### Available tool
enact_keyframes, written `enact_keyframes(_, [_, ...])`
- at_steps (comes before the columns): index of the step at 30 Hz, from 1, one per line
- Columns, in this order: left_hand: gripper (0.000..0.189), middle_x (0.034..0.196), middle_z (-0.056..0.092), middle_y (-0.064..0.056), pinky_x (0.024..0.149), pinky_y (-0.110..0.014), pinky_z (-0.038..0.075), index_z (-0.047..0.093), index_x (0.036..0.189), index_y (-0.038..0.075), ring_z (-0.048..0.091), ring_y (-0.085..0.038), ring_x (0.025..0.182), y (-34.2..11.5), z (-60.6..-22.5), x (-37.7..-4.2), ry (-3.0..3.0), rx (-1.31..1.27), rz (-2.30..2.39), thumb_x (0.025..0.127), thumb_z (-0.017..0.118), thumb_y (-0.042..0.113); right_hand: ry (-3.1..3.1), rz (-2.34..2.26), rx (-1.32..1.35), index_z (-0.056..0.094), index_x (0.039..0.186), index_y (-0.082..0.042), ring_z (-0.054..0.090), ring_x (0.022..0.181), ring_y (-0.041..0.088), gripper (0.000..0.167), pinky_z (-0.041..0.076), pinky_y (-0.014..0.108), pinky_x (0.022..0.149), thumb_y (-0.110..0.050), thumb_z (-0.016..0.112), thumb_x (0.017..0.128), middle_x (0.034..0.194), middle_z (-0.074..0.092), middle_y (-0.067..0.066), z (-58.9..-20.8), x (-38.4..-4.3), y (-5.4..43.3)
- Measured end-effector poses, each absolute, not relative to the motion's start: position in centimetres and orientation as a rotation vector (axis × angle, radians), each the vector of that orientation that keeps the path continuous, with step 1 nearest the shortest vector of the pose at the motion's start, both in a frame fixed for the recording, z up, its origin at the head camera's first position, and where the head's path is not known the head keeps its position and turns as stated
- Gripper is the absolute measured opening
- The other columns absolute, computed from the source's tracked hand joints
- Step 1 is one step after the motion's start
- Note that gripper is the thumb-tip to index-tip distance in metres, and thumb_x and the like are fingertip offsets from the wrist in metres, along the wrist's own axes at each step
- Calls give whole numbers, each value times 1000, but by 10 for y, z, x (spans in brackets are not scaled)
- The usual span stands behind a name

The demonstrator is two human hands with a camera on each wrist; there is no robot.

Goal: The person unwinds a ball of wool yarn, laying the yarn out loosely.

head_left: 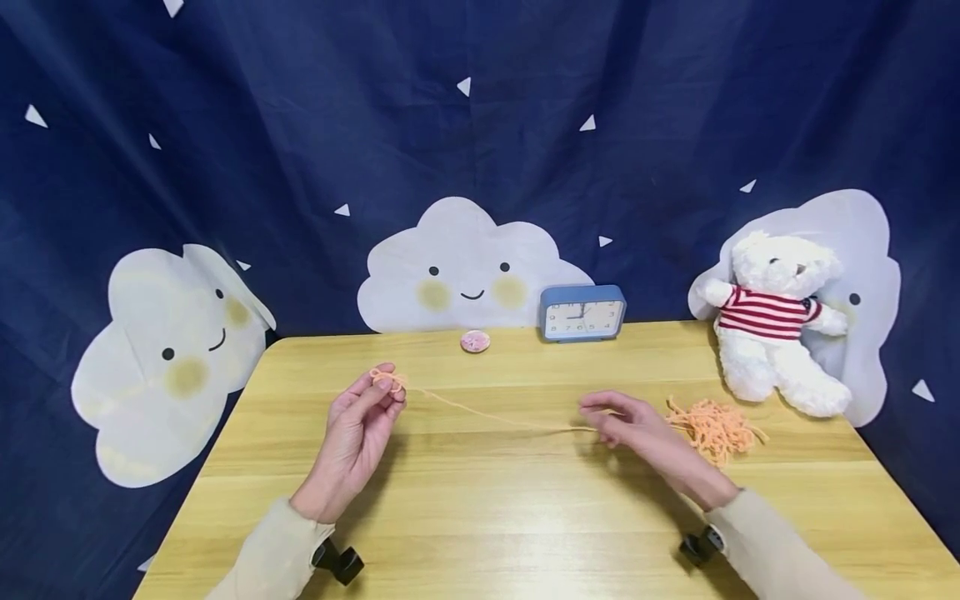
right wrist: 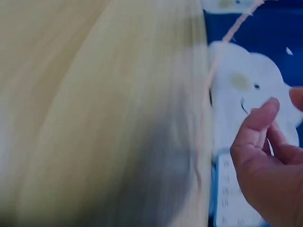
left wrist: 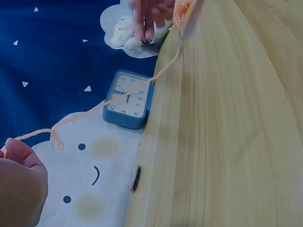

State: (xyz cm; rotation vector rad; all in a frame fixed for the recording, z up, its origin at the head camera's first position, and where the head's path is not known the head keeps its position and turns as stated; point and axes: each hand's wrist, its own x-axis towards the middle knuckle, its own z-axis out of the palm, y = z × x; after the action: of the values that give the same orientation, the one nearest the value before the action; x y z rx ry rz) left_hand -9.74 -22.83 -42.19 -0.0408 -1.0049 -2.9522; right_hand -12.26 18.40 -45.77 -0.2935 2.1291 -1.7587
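Observation:
Between thumb and fingertips, my left hand (head_left: 360, 429) pinches a peach-coloured strand of yarn (head_left: 487, 414), with a few small loops at the fingertips. From there the strand runs across to the right, passing under or behind my right hand (head_left: 641, 429). That right hand hovers over the table, its fingers loosely bent; in the right wrist view a gap shows between thumb and fingers, with the yarn (right wrist: 218, 64) off to one side. Right of it lies a tangled pile of the same yarn (head_left: 716, 429).
At the table's back edge stand a blue alarm clock (head_left: 582, 313) and a small pink round object (head_left: 475, 341). A white teddy bear (head_left: 776, 325) in a striped shirt sits at the back right. Behind hangs a navy curtain (head_left: 300, 167) with clouds.

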Motion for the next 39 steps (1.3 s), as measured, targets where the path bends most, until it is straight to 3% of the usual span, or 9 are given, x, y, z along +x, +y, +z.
enact_keyframes(7, [18, 102, 61, -7, 88, -26, 58, 67, 120, -6, 65, -20, 92, -230, -423, -97, -1009, -30, -2949, 106, 59, -13, 1863, -1726, -511, 43, 157, 10, 67, 103, 32, 58, 60, 38, 90, -11, 65, 108, 157, 50, 32, -472, -132, 136])
enact_keyframes(11, [18, 102, 61, -7, 88, -26, 58, 68, 120, -5, 65, -19, 92, -231, -423, -97, -1023, -20, -2944, 104, 62, -12, 1733, -1697, -567, 41, 155, 14, 66, 97, 23, 53, 59, 31, 85, -7, 60, 110, 142, 58, 35, -476, -132, 121])
enact_keyframes(14, [20, 103, 62, -7, 88, -26, 57, 67, 122, -5, 65, -19, 92, -232, -424, -97, -1020, -19, -2948, 106, 57, -13, 1730, -1668, -581, 52, 142, 17, 63, 88, 16, 43, 57, 26, 76, -10, 61, 111, 117, 66, 28, -474, -132, 121])
enact_keyframes(17, [24, 103, 64, -8, 88, -26, 57, 67, 124, -6, 65, -19, 93, -233, -424, -98, -1016, -21, -2946, 108, 53, -14, 1788, -1639, -589, 60, 129, 17, 60, 81, 13, 37, 56, 25, 72, -15, 64, 111, 101, 66, 17, -470, -132, 128])
enact_keyframes(21, [25, 103, 64, -9, 88, -26, 57, 67, 126, -7, 65, -19, 93, -233, -424, -99, -1003, -19, -2948, 108, 51, -14, 1882, -1660, -555, 63, 121, 16, 59, 79, 13, 37, 55, 25, 72, -19, 64, 111, 97, 65, 17, -463, -130, 146])
enact_keyframes(27, [27, 103, 66, -11, 89, -27, 58, 67, 127, -7, 67, -20, 94, -234, -426, -99, -994, -32, -2935, 109, 49, -14, 1922, -1847, -472, 63, 123, 17, 60, 78, 9, 35, 54, 23, 70, -16, 59, 114, 96, 67, 12, -453, -126, 179])
enact_keyframes(33, [29, 101, 72, -15, 90, -29, 60, 73, 126, -6, 71, -21, 94, -235, -428, -98, -1017, -14, -2906, 110, 50, -13, 1956, -2007, -426, 74, 116, 2, 59, 78, 6, 23, 54, 21, 68, -11, 55, 116, 92, 66, 2, -446, -122, 208])
enact_keyframes(39, [28, 100, 72, -14, 88, -28, 60, 74, 124, -5, 71, -20, 93, -236, -428, -98, -1024, -7, -2905, 110, 51, -12, 1973, -2116, -344, 74, 115, -1, 59, 77, 6, 22, 53, 19, 64, -9, 54, 115, 90, 65, -2, -442, -115, 238])
